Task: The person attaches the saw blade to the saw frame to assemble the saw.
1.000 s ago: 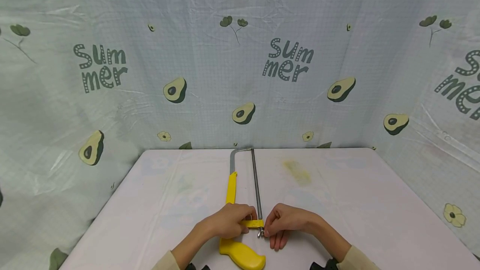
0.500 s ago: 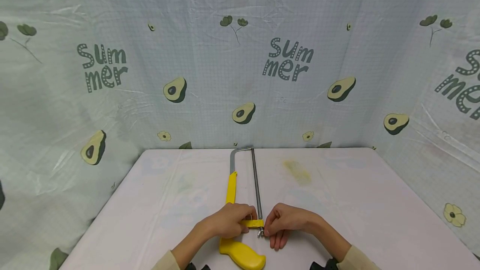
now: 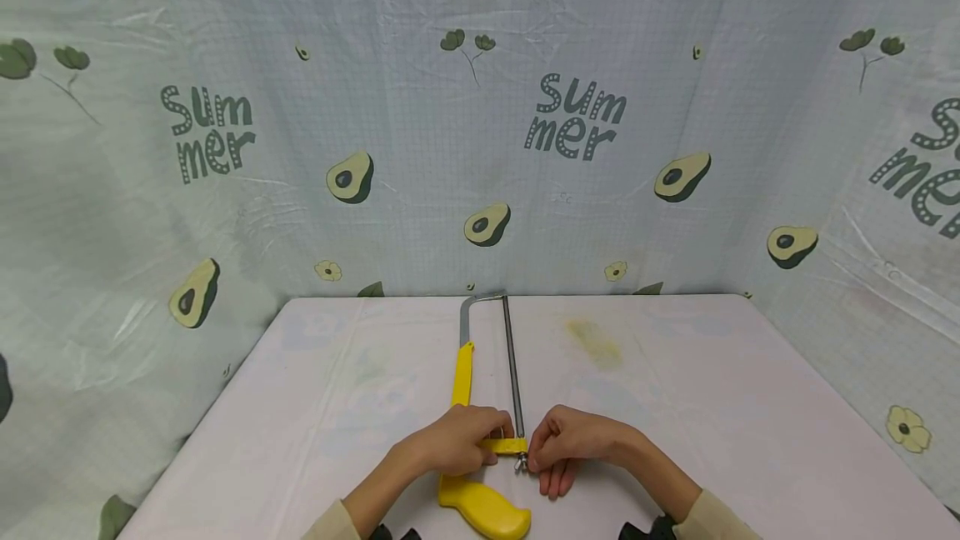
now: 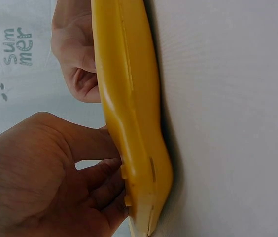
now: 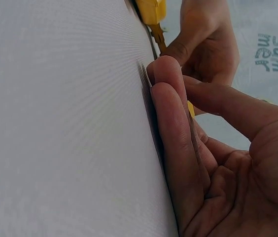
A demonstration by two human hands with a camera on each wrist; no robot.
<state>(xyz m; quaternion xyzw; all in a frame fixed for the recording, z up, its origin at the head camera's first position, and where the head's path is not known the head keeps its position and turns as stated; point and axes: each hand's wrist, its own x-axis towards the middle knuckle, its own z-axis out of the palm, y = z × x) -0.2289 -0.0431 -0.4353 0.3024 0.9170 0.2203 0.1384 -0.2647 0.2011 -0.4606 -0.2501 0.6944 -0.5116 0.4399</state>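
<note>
A hacksaw with a yellow handle (image 3: 486, 508) and grey frame front (image 3: 465, 319) lies on the table, blade (image 3: 512, 365) on its right. My left hand (image 3: 459, 442) grips the frame beside the yellow blade bracket (image 3: 507, 446), covering part of it. Just below the bracket sits a small metal wing nut (image 3: 521, 463). With thumb and index fingertips together, my right hand (image 3: 567, 445) pinches at the wing nut's right side. Its other fingers lie low by the table in the right wrist view. The yellow handle (image 4: 129, 98) stands in front of both hands in the left wrist view.
The white table (image 3: 675, 390) carries a faint yellow stain (image 3: 595, 344) right of the blade. Behind it hangs a pale curtain (image 3: 420, 132) printed with avocados and the word "summer". Dark wrist straps (image 3: 648, 530) show at the bottom edge.
The wing nut's wings show at a slightly different angle than a second ago. Both hands and the hacksaw stay in place; the head view shifts very slightly.
</note>
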